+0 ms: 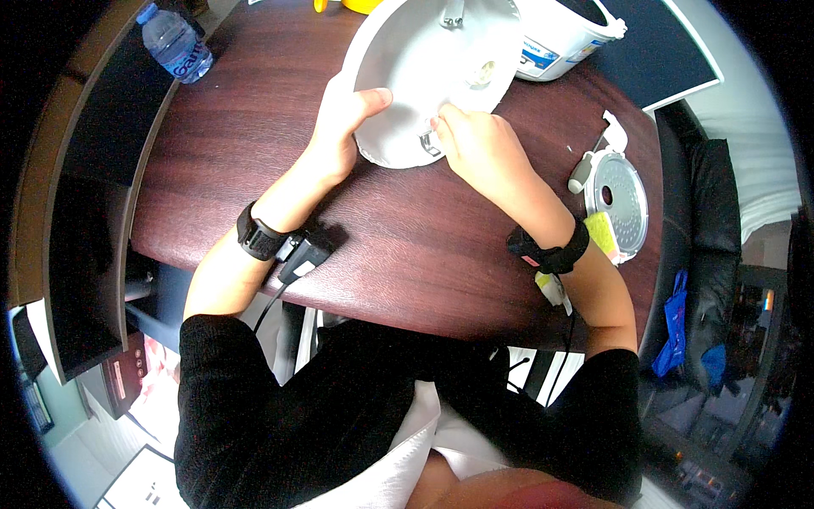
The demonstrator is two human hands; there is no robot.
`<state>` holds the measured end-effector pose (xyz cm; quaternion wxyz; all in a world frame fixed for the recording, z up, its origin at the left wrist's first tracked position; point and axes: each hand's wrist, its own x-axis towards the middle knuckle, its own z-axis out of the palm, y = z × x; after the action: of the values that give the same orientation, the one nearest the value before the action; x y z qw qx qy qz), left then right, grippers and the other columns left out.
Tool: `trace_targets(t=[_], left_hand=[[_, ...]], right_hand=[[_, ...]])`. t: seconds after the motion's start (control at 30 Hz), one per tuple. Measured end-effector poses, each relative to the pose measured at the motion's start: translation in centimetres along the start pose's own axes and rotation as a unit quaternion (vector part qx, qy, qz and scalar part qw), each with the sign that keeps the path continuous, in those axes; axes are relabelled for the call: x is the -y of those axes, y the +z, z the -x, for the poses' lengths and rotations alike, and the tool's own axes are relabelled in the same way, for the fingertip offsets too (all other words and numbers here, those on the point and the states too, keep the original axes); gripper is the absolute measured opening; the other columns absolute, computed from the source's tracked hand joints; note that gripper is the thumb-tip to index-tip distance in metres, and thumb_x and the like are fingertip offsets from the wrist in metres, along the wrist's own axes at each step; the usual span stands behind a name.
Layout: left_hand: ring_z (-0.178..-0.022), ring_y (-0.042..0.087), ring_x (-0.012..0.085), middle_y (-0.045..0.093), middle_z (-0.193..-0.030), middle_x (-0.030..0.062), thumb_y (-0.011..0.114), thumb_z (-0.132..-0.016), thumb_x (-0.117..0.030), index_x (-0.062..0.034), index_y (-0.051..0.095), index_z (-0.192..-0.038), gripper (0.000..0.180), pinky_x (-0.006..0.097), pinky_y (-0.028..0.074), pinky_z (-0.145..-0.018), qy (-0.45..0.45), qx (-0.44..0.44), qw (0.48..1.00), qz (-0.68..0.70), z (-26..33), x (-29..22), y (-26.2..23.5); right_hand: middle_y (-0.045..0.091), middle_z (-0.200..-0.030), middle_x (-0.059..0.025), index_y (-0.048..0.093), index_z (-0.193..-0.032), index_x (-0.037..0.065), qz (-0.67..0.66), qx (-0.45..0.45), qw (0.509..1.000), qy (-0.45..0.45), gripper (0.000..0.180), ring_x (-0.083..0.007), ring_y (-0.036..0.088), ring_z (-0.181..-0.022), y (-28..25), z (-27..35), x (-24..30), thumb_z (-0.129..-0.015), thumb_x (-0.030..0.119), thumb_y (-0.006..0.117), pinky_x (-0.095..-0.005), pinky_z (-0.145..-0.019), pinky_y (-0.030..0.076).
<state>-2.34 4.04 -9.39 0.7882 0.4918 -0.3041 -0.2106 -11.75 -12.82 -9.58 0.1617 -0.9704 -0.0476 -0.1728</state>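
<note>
A white, bowl-shaped plastic shell [398, 64] is tilted over the table, its hollow inside turned toward me. My left hand [343, 127] grips its left rim, the thumb lying on the inner face. Against the lower inner wall, the bent fingers of my right hand [471, 140] are pressed together beside a small grey metal-like fitting [430, 142]. Whatever those fingertips pinch is too small to make out. Higher inside the shell are a second metal-like fitting [452, 14] and a round, pale yellowish part [484, 74].
Behind the shell stands a white bucket [555, 55] with a blue label. On the right lie a round grey-and-white lid-like part [623, 199] and a yellow-green pad [601, 236]. A water bottle [175, 44] is at the far left of the dark wooden table [254, 110]. Cables hang from both wristbands.
</note>
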Motion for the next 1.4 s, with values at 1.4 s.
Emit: trace_targets(t=[1.4], left_hand=[[-0.100, 0.051, 0.0258, 0.052, -0.110, 0.0156, 0.053, -0.073, -0.033, 0.0012, 0.044, -0.121, 0.059, 0.036, 0.041, -0.086, 0.005, -0.072, 0.997, -0.026, 0.3, -2.0, 1.2]], right_hand=[[0.042, -0.058, 0.0031, 0.052, -0.085, 0.000, -0.694, 0.083, 0.631, 0.336, 0.020, -0.0079, 0.038, -0.045, -1.0, -1.1, 1.5, -0.091, 0.019, 0.048, -0.0215, -0.040, 0.030]])
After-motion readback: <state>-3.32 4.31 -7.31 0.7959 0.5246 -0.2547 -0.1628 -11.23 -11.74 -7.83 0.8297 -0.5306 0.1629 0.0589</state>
